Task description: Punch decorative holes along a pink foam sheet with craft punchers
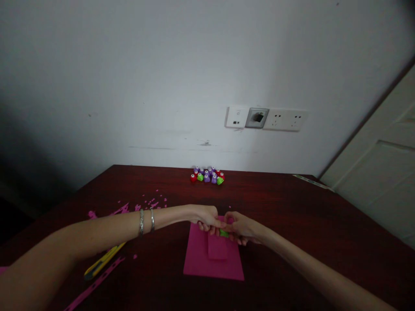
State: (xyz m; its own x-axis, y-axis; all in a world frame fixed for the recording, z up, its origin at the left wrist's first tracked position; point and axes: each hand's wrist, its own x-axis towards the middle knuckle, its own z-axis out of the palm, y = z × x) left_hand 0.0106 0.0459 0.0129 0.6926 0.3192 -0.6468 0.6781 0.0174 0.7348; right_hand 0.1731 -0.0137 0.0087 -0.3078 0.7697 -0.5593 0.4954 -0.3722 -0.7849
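Observation:
Over a pink paper sheet point(196, 263) lying on the table, my two hands meet at a small green craft punch point(223, 233). My right hand point(241, 226) is closed around the punch, its thumb and fingers bent. Coming from the left, my left hand point(207, 216) is closed too, its fingertips pinching the upper end of a smaller pink paper piece point(218, 250) beside the punch. That smaller piece hangs or lies over the larger sheet; which of the two I cannot tell. The fingers hide most of the punch and the paper's top edge.
Several purple, red and green craft punches point(207, 175) are grouped near the wall. Left of the sheet lie pink scraps point(152, 203), a yellow utility knife point(103, 261) partly behind my left arm, and a punched pink strip point(97, 283). Wall sockets point(285, 120) are above the table point(275, 198).

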